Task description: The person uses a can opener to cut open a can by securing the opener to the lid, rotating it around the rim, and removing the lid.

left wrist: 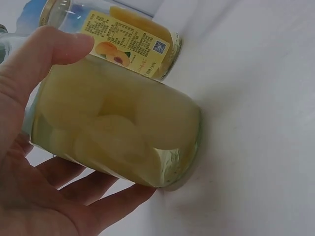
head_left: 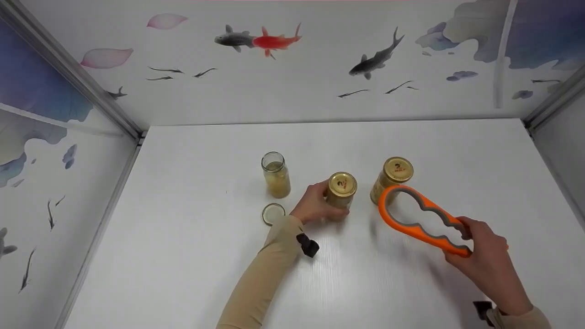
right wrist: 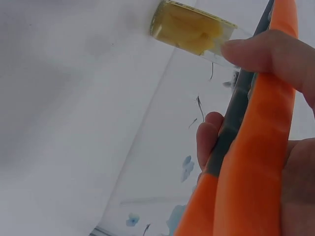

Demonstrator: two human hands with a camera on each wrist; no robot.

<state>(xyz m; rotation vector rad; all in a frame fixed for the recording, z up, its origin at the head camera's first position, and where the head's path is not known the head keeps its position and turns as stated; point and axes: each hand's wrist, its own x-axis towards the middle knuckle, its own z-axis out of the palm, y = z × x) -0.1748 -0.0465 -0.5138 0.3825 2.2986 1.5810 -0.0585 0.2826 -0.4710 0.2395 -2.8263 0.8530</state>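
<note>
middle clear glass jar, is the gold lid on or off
On: in the head view, a round gold lid covers the top of the clear glass jar. How tightly it is screwed, I cannot tell.

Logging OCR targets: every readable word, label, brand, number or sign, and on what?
Nothing reads with certainty.
Gold round metal lid on the left hand's glass jar: dark mark and red lettering, too blurred.
Gold round metal lid farther right: same, too blurred.
Yellow rectangular label on the clear glass jar behind, left wrist view: fine print, QR code, too small.
</note>
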